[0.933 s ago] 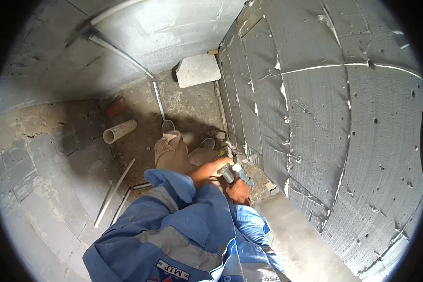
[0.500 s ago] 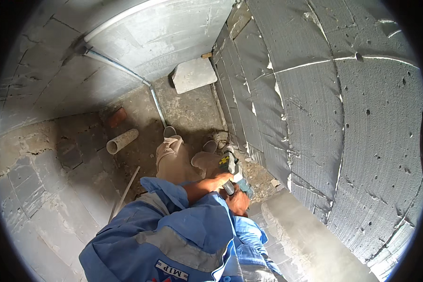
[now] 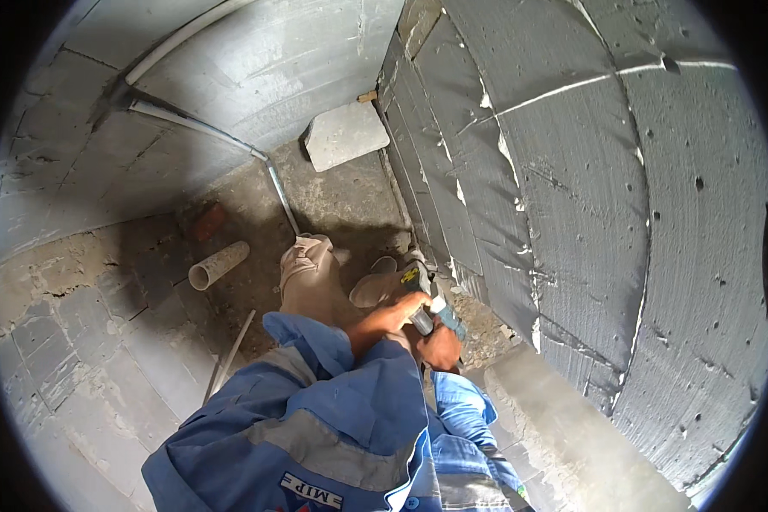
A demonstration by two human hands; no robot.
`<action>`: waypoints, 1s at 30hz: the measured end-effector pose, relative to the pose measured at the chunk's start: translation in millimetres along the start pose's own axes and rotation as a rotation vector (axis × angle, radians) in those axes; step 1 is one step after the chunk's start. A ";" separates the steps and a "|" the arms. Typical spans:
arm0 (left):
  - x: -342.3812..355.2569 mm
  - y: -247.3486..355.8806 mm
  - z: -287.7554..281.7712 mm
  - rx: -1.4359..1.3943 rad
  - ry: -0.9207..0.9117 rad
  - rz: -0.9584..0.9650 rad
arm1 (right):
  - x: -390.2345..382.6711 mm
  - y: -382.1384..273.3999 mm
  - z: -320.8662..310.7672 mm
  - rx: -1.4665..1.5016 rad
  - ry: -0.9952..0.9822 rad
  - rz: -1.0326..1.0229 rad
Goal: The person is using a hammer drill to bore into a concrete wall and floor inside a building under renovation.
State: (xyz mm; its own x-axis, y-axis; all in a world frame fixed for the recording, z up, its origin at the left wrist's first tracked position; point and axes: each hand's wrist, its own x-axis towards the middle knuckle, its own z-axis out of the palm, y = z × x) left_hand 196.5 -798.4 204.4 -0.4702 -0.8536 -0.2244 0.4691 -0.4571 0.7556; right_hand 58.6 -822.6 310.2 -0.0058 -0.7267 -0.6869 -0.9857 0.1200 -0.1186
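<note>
With both hands I hold a power tool (image 3: 449, 317), teal at the rear and black and yellow towards the front. It is low by the foot of the right wall. My left hand (image 3: 405, 312) wraps its front part, with a dark cylindrical piece just below the fingers. Closed around the rear is my right hand (image 3: 440, 348), close to the body. The tool's working end lies in shadow near the wall base, so its exact kind is unclear. Rubble (image 3: 482, 322) lies along the floor beside the tool.
A grey block wall (image 3: 572, 196) with pale mortar joints rises close on the right. A pale slab (image 3: 346, 136) leans in the far corner. On the floor are a short pipe (image 3: 219, 265) and a reddish brick (image 3: 206, 222). A thin conduit (image 3: 281, 192) runs down the far wall onto the floor.
The view has shifted slightly, so the walls and slab sit a little differently in it. Both hands keep their grip on the power tool near the wall base.
</note>
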 end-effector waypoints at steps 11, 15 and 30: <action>72.7 0.9 -46.9 -0.313 0.522 -0.661 | 39.4 -24.6 5.7 0.011 0.022 -0.014; 91.2 27.6 -49.7 -0.383 0.495 -0.664 | 57.9 -28.5 3.3 0.011 0.013 -0.038; -7.1 44.7 14.3 -0.293 0.409 -0.809 | -44.1 -21.9 -2.5 -0.066 -0.144 0.003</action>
State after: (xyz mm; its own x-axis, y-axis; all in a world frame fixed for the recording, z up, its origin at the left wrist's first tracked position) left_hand 210.2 -809.2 248.6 -0.4627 -0.2465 -0.8516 0.3108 -0.9447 0.1046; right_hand 80.0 -794.8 344.9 0.0103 -0.6211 -0.7837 -0.9946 0.0743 -0.0720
